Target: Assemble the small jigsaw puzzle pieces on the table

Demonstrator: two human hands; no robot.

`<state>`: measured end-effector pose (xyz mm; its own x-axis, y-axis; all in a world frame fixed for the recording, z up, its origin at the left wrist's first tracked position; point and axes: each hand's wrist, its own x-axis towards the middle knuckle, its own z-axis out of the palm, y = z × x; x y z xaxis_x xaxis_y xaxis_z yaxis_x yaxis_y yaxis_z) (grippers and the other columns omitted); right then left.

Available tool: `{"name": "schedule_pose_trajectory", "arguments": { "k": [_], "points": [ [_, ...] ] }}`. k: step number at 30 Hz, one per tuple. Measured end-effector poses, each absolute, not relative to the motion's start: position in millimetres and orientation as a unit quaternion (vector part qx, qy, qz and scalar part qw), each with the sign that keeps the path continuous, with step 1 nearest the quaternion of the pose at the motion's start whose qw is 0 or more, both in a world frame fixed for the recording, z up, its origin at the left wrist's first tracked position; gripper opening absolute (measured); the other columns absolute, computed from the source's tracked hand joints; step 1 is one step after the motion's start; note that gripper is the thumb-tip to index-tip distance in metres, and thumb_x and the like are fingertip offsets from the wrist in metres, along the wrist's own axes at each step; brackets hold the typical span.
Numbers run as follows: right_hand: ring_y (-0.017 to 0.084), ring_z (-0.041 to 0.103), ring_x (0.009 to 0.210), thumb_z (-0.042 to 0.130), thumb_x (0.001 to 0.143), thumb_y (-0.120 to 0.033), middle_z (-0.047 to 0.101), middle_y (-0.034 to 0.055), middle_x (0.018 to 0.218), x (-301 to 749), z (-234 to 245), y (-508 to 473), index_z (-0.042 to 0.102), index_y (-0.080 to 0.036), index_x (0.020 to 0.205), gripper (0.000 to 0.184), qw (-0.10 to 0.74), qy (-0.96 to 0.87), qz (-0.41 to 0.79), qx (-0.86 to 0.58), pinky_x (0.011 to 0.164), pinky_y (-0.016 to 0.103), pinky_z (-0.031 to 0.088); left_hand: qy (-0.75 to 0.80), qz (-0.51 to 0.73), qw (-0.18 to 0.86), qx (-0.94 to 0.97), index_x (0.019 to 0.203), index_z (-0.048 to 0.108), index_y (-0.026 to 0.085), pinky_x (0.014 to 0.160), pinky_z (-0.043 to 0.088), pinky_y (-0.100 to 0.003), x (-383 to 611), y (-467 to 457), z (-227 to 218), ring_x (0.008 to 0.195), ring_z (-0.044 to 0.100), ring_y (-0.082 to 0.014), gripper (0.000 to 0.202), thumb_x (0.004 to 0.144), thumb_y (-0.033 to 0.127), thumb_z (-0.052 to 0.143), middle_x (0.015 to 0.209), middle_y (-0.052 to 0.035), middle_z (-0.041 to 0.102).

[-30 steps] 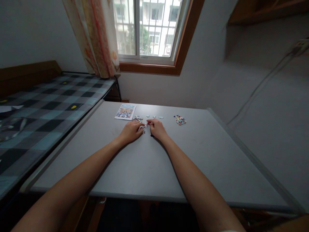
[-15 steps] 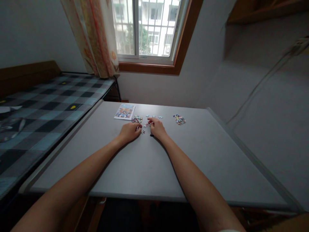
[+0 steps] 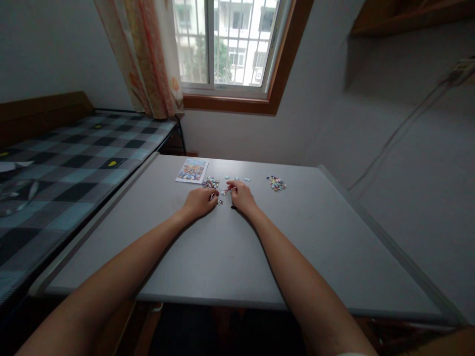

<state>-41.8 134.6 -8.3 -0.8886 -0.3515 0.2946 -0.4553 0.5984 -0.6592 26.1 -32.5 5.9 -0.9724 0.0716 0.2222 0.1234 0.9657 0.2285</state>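
My left hand rests on the table with its fingers curled together around a small pale jigsaw puzzle piece, mostly covered by the fingers. Beside its fingertips lies a loose puzzle piece. Across a narrow gap is my right hand, its index finger reaching left and apart from the thumb; no piece shows in its grasp. A few joined or touching pieces lie between the hands. Beyond the left hand is a heap of puzzle pieces. A small dark object sits just under my right hand's near side.
The white table also bears a printed picture sheet, a row of pale blue pieces and a second pile of pieces to the right. A bed with a checked cover adjoins on the left.
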Motion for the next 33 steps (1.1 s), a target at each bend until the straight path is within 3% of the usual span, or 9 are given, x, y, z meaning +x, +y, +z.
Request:
{"name": "schedule_pose_trajectory", "arguments": {
  "k": [13,23,33],
  "points": [
    [0.017,0.064,0.095,0.042,0.079,0.002,0.071,0.0093,0.099,-42.4,-8.4,134.5,0.07,-0.013,0.107,0.042,0.07,-0.89,0.387,0.23,0.096,0.03,0.047,-0.986,-0.12,0.109,-0.048,0.106,0.075,0.025,0.066,0.044,-0.027,25.9,-32.0,6.5,0.076,0.067,-0.021,0.033,0.087,0.032,0.049,0.082,-0.0065,0.074],
    [0.017,0.062,0.102,0.042,0.082,0.0,0.071,0.0094,0.106,-41.8,-9.8,132.4,0.068,-0.014,0.116,0.046,0.07,-0.889,0.357,0.278,0.102,0.032,0.044,-0.974,-0.135,0.098,-0.151,0.107,0.076,0.026,0.067,0.043,-0.026,27.0,-34.5,5.3,0.072,0.065,-0.0187,0.034,0.085,0.03,0.05,0.08,-0.0045,0.075],
    [0.018,0.064,0.094,0.047,0.08,-0.002,0.071,0.0092,0.098,-41.7,-6.0,132.8,0.069,-0.014,0.113,0.041,0.063,-0.884,0.386,0.256,0.096,0.033,0.047,-0.971,-0.142,0.101,-0.166,0.106,0.076,0.025,0.066,0.043,-0.026,26.5,-35.2,5.3,0.072,0.065,-0.0182,0.034,0.084,0.028,0.051,0.081,-0.0048,0.075]
  ]
}}
